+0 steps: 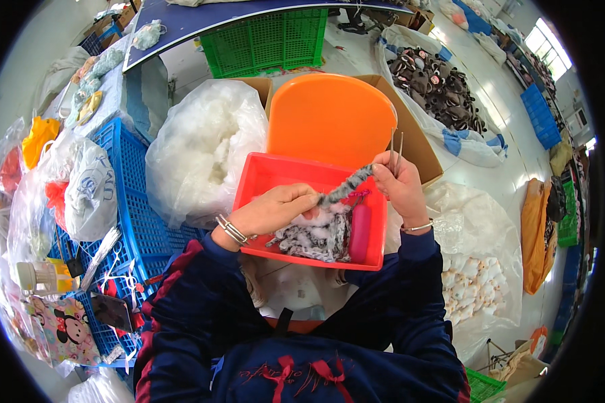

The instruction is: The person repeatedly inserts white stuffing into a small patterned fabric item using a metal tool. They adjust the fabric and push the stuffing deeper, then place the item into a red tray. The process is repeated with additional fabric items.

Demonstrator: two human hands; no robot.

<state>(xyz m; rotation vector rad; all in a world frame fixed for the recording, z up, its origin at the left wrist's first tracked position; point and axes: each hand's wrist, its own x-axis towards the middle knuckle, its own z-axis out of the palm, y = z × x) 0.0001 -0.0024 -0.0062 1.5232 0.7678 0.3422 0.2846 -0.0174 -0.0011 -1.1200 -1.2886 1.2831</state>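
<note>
Over a red plastic tray [249, 181], both my hands hold a grey and black fuzzy fabric strip [348, 185], thin and tube-like, stretched between them. My left hand [279, 209] pinches its lower left end. The upper right end is in the closed fingers of my right hand [401, 191], which also holds metal tweezers [400, 151] with their two prongs pointing up. Below in the tray lie a pile of similar grey fuzzy pieces [316, 243], a tuft of white stuffing [326, 216] and a magenta cylinder [360, 234].
An orange plastic seat [329, 117] stands behind the tray, beside a clear bag of white stuffing [208, 144]. Blue crates [124, 201] are at left. Dark plush pieces [433, 84] and cream ones [474, 289] lie on sheets at right. A green crate [265, 43] stands beyond.
</note>
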